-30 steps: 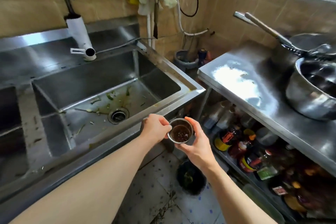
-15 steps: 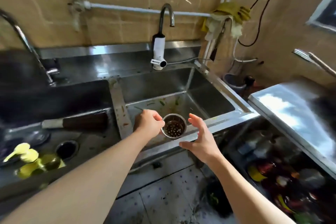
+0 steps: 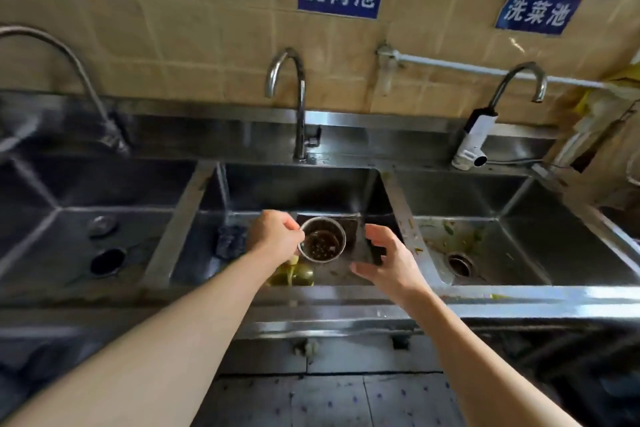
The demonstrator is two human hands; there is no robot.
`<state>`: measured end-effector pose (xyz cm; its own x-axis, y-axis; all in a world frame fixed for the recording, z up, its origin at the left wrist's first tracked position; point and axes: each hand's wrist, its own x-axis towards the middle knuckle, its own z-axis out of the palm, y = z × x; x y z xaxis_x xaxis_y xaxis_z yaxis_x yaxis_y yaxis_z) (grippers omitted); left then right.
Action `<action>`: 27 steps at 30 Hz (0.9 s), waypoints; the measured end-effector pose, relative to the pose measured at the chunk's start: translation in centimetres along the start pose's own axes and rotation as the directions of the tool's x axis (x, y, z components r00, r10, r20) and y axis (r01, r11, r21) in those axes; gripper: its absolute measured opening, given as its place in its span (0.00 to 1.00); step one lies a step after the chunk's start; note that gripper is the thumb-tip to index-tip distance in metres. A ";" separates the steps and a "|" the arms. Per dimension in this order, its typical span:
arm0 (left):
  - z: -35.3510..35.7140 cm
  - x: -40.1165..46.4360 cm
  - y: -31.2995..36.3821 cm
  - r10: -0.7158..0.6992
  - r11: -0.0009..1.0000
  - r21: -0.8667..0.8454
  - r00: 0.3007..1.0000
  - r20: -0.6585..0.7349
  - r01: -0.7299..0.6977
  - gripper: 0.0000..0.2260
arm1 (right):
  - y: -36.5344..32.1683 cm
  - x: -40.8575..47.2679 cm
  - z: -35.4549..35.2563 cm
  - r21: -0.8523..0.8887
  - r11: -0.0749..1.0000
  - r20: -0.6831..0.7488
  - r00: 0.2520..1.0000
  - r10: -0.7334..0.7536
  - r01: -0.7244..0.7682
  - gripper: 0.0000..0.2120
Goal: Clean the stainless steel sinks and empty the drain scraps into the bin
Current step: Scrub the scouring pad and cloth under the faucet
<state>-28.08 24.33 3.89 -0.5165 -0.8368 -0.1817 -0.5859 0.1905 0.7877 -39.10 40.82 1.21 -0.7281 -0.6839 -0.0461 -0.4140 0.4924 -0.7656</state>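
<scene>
Head view: left hand (image 3: 277, 239) fingers pinch drain strainer (image 3: 322, 240) at frame centre; right hand (image 3: 386, 262) fingers apart, empty. Right sink (image 3: 540, 204) scraps remain; cleaning unfinished.

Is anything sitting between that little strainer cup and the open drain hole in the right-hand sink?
Yes. The left hand holds the strainer cup above the middle sink, and the steel divider between the basins lies between it and the right sink's open drain. The right hand also hovers on that side.
</scene>
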 end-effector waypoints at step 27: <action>-29.6 9.4 -23.8 -0.454 0.884 -0.292 0.822 -0.344 0.365 0.10 | -23.9 11.5 32.0 -0.041 0.961 0.437 0.870 -0.228 0.272 0.28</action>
<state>-0.48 -3.28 0.88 0.0560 -0.9509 -0.3042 -0.5239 -0.2874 0.8018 -20.11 3.95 -1.59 -0.3006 -0.9425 -0.1461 -0.6189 0.3093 -0.7220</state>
